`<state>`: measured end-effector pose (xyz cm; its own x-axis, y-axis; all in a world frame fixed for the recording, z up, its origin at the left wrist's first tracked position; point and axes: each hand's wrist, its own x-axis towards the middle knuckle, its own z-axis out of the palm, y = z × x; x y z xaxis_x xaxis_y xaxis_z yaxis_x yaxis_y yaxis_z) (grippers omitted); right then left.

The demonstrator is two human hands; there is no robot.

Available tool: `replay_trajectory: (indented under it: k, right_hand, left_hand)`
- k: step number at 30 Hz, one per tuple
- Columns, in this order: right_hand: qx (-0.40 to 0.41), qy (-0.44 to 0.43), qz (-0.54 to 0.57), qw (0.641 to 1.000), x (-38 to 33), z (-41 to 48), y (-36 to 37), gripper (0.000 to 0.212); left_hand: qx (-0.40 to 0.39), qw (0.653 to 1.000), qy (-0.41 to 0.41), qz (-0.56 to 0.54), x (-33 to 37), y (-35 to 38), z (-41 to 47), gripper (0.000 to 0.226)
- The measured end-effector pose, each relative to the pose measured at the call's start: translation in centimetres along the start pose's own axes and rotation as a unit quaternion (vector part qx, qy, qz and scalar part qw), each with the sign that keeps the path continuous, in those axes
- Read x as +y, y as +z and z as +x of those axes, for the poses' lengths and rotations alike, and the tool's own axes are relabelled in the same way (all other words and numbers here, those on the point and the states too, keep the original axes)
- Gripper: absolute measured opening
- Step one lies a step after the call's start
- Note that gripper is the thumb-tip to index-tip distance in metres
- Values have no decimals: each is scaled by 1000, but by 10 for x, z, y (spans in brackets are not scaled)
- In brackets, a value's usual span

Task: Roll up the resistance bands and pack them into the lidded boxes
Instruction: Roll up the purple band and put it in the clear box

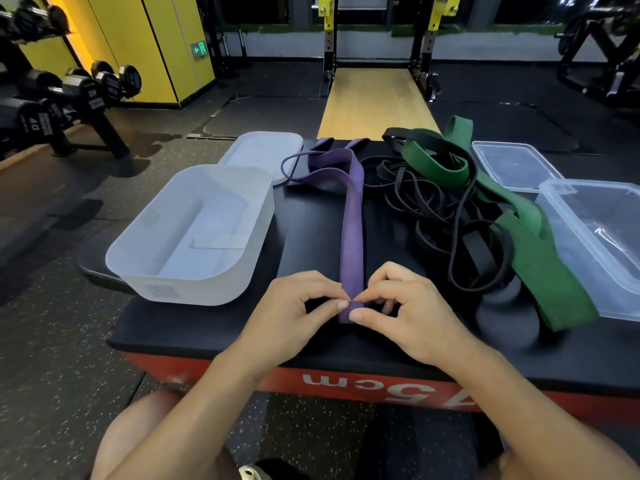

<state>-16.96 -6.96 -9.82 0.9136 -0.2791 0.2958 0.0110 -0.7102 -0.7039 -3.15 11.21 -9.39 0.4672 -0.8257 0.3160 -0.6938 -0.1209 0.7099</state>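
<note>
At box centre: purple band (351, 233) lies lengthwise, pointing away; both hands' fingers (341, 304) pinch near end

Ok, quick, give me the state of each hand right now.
Left hand: pinching the near end of the flat purple rubber resistance band.
Right hand: pinching that same end.

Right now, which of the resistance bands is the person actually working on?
The purple band, laid out straight; left hand and right hand pinch its near end. The green band and black bands lie heaped to its right, untouched.
</note>
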Motion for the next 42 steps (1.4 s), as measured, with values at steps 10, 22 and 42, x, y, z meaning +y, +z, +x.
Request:
replay_trajectory:
  k: [10, 22, 42]
  right_hand:
    - [13, -5, -11, 1000, -1, -4, 2, 45]
    - [5, -28, -132, 991, -8, -2, 7, 53]
    - [59, -4, -80, 995, 2, 12, 13, 27]
  left_hand:
    - [-52, 998, -9, 14, -3, -2, 5, 26]
    - [-49, 994, -86, -34, -2, -4, 22, 17]
    - [-17, 999, -33, -22, -6, 6, 18, 31]
